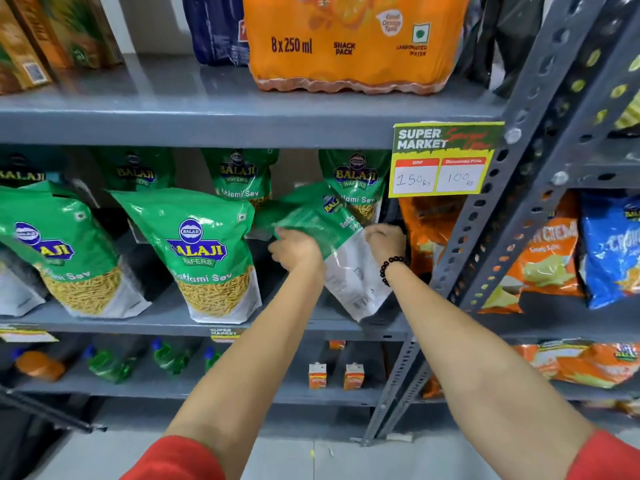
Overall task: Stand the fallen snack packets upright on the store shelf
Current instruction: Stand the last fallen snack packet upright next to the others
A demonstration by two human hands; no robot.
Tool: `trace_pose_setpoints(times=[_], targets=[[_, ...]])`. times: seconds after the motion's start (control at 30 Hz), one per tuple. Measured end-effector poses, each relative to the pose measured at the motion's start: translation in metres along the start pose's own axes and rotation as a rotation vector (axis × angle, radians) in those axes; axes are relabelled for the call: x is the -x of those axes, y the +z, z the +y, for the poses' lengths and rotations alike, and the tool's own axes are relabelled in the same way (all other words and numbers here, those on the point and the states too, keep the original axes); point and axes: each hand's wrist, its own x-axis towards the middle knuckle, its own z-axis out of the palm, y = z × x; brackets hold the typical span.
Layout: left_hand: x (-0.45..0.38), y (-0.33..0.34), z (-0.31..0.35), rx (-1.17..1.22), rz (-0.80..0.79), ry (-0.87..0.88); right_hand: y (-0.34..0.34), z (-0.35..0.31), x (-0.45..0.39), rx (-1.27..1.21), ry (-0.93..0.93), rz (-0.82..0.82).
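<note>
Grey shelf (207, 129) stocked with upright green packets (204, 251), an orange packet (427, 230) just right, price tag (445, 161) above. Tilted green snack packet (341, 251) on the middle shelf, between both hands: left hand (296, 249) fingers clamped on its left edge, right hand (384, 239) fingers clamped on its right.

Your hands grip a glossy green plastic packet (332, 237) at centre frame, its lower part clear film. The grey shelf (207, 129) looks like smooth painted metal. Upper right, the price tag (443, 161) is matt paper.
</note>
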Motion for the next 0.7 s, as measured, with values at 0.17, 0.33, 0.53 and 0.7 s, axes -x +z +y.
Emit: trace_pose_setpoints(times=[0.17, 0.33, 0.53, 0.7], targets=[[0.010, 0.007, 0.014, 0.012, -0.042, 0.288, 0.001, -0.013, 0.011, -0.237, 0.025, 0.100], [-0.018, -0.003, 0.003, -0.038, -0.310, 0.041, 0.000, -0.009, 0.017, 0.038, 0.173, 0.137], [-0.033, -0.007, -0.014, -0.245, -0.548, -0.047, 0.014, 0.004, 0.048, 0.074, 0.122, 0.013], [-0.027, -0.008, -0.035, -0.263, -0.545, 0.090, 0.015, 0.017, 0.057, 0.006, 0.042, -0.255]])
